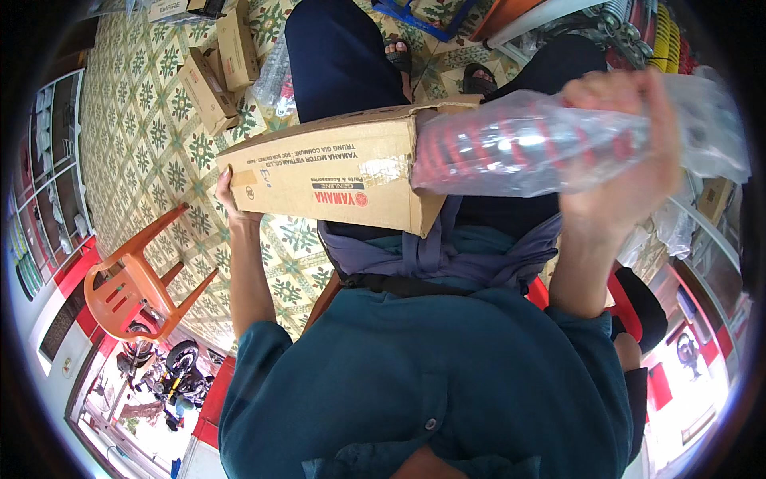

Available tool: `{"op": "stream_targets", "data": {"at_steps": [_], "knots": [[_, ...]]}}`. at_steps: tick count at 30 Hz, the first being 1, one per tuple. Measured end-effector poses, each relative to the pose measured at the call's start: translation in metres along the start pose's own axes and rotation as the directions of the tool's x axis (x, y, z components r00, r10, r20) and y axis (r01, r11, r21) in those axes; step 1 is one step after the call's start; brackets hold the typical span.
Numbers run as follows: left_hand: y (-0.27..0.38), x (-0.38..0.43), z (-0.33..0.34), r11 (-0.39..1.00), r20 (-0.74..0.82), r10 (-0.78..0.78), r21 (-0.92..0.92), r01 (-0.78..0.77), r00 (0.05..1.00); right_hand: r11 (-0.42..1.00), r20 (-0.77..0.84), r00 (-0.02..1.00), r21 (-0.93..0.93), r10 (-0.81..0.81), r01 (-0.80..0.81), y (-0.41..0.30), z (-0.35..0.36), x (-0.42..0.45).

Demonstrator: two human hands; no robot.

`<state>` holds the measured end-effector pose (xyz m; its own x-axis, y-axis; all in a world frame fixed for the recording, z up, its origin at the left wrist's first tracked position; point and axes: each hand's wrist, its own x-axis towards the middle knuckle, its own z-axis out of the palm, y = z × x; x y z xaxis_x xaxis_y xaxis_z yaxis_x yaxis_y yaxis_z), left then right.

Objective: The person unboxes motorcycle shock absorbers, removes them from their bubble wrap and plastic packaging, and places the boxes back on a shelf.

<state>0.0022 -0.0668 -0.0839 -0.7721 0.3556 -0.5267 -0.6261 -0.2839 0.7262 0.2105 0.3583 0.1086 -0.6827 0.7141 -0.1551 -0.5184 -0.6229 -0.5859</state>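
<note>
A long cardboard Yamaha parts box (281,173) lies across the lap, its printing upside down and its right end open. My left hand (227,196) grips the box's closed left end, with most of the fingers hidden behind it. Out of the open end sticks a coil-spring shock absorber (508,141) with red coils, wrapped in clear plastic; its left end is hidden inside the box. My right hand (634,143), blurred by motion, is closed around the wrapped shock absorber's outer end.
Several cardboard boxes (206,90) and a plastic-wrapped part (276,78) lie on the tiled floor. An orange plastic chair (134,293) stands at left. Yellow coil springs (661,42) and plastic-wrapped goods (706,126) crowd the right side. Part of another person (637,311) shows behind at right.
</note>
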Motion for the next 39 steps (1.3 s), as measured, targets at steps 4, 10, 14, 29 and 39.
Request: {"op": "stream_targets", "data": {"at_steps": [4, 10, 14, 29, 39], "knots": [[-0.006, -0.005, 0.001, 1.000, -0.013, 0.019, 0.004, -0.019, 1.000, 0.989, -0.452, 0.884, -0.020, 0.122, -0.146, 0.053, -0.015, -0.022], [-0.003, -0.020, 0.016, 0.998, 0.068, 0.040, 0.042, -0.043, 0.997, 0.957, -0.593, 0.787, -0.089, 0.172, -0.276, 0.109, -0.034, -0.092], [-0.001, -0.030, 0.007, 0.999, 0.133, -0.016, 0.037, 0.011, 0.991, 0.854, -0.413, 0.893, -0.385, 0.178, -0.348, 0.095, -0.042, -0.099], [-0.010, -0.053, 0.033, 0.999, 0.080, 0.020, 0.024, -0.022, 0.997, 0.417, 0.169, 0.967, -0.906, 0.188, 0.077, 0.085, -0.052, -0.107], [-0.017, -0.064, 0.029, 0.994, -0.102, -0.083, -0.083, 0.075, 0.991, 0.456, 0.332, 0.873, -0.878, 0.357, 0.148, 0.031, -0.068, -0.061]]}}
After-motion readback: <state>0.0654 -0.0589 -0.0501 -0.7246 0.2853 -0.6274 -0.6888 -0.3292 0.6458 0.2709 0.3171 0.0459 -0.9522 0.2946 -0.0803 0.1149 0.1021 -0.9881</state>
